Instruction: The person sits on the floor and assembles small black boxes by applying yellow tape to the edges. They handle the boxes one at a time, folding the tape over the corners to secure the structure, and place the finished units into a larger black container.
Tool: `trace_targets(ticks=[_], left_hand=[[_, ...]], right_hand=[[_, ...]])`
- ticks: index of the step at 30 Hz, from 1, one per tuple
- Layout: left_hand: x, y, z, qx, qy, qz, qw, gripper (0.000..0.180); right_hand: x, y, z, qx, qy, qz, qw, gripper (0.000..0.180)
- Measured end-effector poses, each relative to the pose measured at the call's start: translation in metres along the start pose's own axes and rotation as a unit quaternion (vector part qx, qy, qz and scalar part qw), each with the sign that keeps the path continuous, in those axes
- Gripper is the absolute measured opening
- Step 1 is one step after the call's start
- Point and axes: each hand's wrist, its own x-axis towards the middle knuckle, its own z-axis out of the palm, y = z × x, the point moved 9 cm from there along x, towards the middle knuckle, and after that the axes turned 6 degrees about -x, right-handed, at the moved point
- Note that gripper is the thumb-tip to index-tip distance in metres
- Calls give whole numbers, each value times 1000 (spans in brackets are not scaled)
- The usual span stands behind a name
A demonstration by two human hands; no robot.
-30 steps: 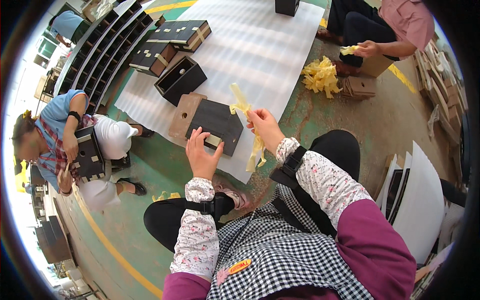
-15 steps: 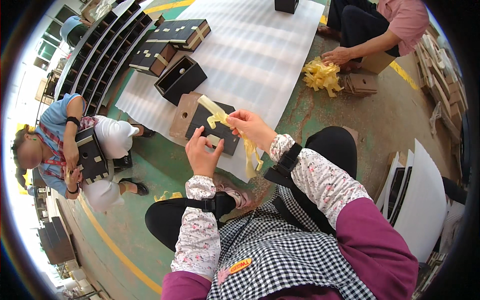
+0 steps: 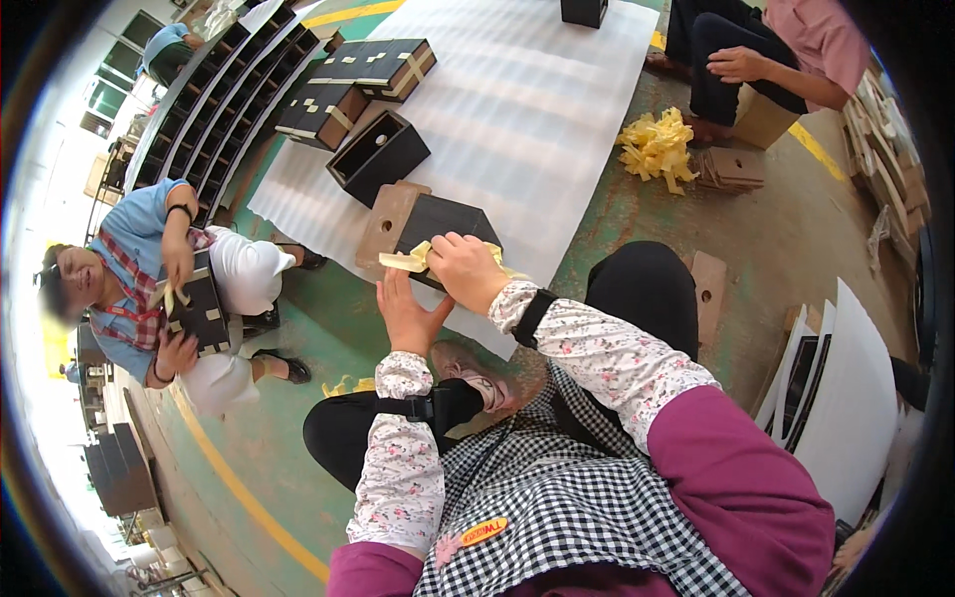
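Observation:
Yellow tape strips are pinched in my right hand, low over the near part of a black box. One strip end sticks out to the left of my fingers. My left hand is at the box's near left edge, fingers stretched and thumb apart; whether it presses on the box is hard to see. A brown board with a round hole lies against the box's left side. Part of the box is hidden behind my right hand.
An open black box and several taped black boxes stand on the white sheet. At left, a co-worker handles a black box. Another person sits at right near yellow strips and stacked brown boards.
My right hand has come down and left with the strips onto the box. My left hand's fingers have straightened. The person at right has lifted a hand away from the yellow pile.

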Motion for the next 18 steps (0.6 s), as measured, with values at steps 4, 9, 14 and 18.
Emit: trace_targets(ticks=[4,9,14,18], left_hand=[[1,0,-1,-17,19,13,1000,88],[0,0,-5,-31,35,24,999,86],[10,-5,-14,-48,53,47,996,80],[4,16,-6,-71,65,83,992,81]], right_hand=[[-9,-8,8,0,-77,-25,997,9],[-36,-7,5,49,-287,-53,955,12],[-48,24,-17,216,-202,50,954,12],[0,45,-67,236,52,141,960,9]])
